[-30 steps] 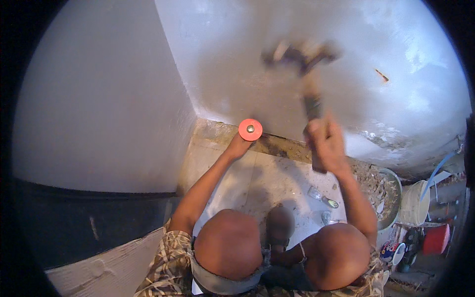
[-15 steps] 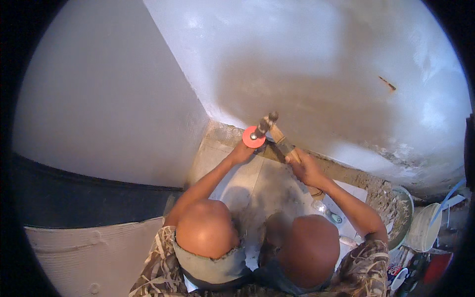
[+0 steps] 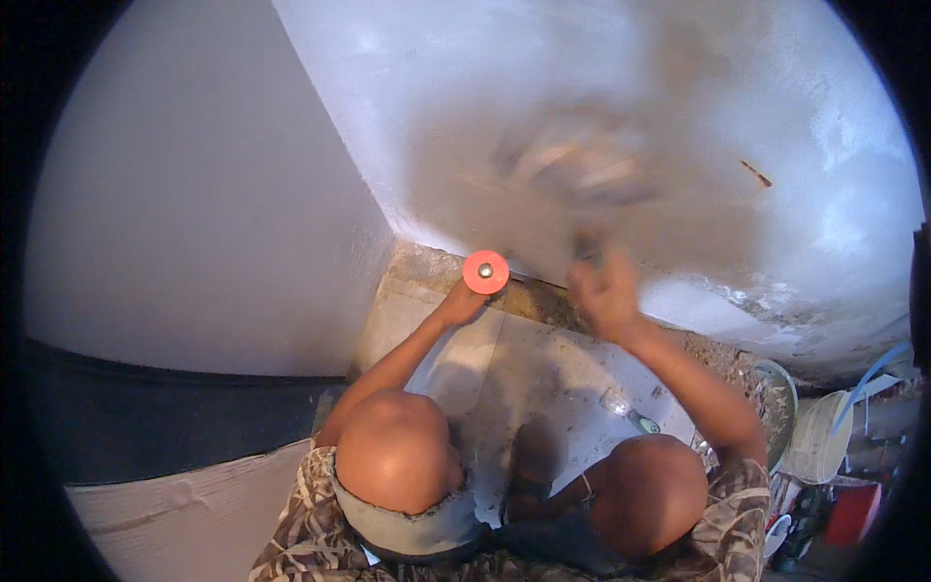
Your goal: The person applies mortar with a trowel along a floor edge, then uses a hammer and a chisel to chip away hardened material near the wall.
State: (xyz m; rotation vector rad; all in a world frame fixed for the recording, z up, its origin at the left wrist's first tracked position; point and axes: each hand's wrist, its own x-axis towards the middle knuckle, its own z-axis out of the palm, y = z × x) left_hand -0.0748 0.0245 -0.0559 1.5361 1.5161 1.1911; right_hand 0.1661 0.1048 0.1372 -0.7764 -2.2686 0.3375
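Note:
My left hand [image 3: 463, 303] is closed around a chisel [image 3: 485, 273], most of which is hidden under its round orange-red hand guard; only the metal striking end shows at the middle. It is held low, by the corner where the walls meet the floor. To the right, my right hand [image 3: 611, 296] grips a hammer [image 3: 582, 170] by its handle. Fast motion smears the hammer's head and shaft against the pale wall, so their outline is indistinct. The hammer is raised apart from the chisel. A rough brown strip [image 3: 543, 303] of broken material runs along the wall's foot beside my hands.
A light board or tile [image 3: 543, 359] strewn with dirt lies before my bent knees. On it rests a small tool with a green-tipped handle [image 3: 642, 423]. At right stand a greenish tub [image 3: 782, 417] and a pale bucket [image 3: 819, 438]. A grey wall [image 3: 213, 194] rises at left.
The hammer has swung up off the chisel's end, and my right hand has risen with it. My left hand still holds the chisel, slightly shifted left.

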